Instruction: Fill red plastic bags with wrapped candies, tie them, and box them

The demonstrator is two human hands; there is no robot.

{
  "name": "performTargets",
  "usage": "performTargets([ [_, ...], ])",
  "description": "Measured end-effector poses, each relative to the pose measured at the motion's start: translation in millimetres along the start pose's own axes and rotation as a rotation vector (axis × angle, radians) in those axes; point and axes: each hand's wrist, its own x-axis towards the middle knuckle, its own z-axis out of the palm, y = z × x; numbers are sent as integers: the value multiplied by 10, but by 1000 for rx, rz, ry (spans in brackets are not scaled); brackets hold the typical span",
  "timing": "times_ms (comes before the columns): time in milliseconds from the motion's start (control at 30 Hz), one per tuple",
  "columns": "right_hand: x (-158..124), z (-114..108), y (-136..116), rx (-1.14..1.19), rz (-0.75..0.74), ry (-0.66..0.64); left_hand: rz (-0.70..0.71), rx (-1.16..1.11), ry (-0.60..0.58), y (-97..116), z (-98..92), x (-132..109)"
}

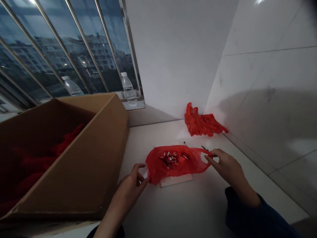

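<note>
A red plastic bag (153, 165) lies spread with its mouth open on the white tabletop. Inside it are several small wrapped sweets (171, 158) in red and brown wrappers. My right hand (228, 167) pinches the handle at the bag's right end between thumb and fingers. At the left end, my left hand (131, 183) has its thumb and index fingertip on the bag's edge, with a gap between them. Under the bag, a flat pale board or box (176, 180) partly shows; the rest of it is covered.
To the left stands a large cardboard box (109, 142) with red bags (66, 142) inside. A heap of red bags (201, 122) lies by the back wall. Two bottles, a nearer one (128, 90) and another (71, 86), stand by the barred window. A tiled wall (267, 99) bounds the right.
</note>
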Motion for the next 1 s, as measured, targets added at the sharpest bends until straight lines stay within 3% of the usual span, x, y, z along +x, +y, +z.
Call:
performTargets([
  [167,246,-245,-126,337,-85,-179,-129,273,11,159,127,47],
  [233,343,-301,-196,523,-130,-214,-94,320,2,171,142,70],
  [300,436,-328,-276,723,-127,-221,-29,243,66,202,66,83],
  [400,583,-321,-462,1063,-58,-171,133,18,347,382,-184,118],
  [500,739,-283,-751,1378,-61,-9,364,-185,696,696,-444,267],
  [567,825,-262,-960,1482,-81,53,462,-303,817,895,-550,437],
  [633,879,-254,-1134,1469,-111,50,512,-448,813,1046,-592,613],
  [767,885,-223,-1326,1207,-287,-45,566,-630,635,1221,-558,774],
  [900,819,-90,-1430,957,-512,-77,718,-440,416,1298,-482,650],
  [1000,777,21,-1489,976,-550,-57,783,-315,434,1242,-344,572],
])
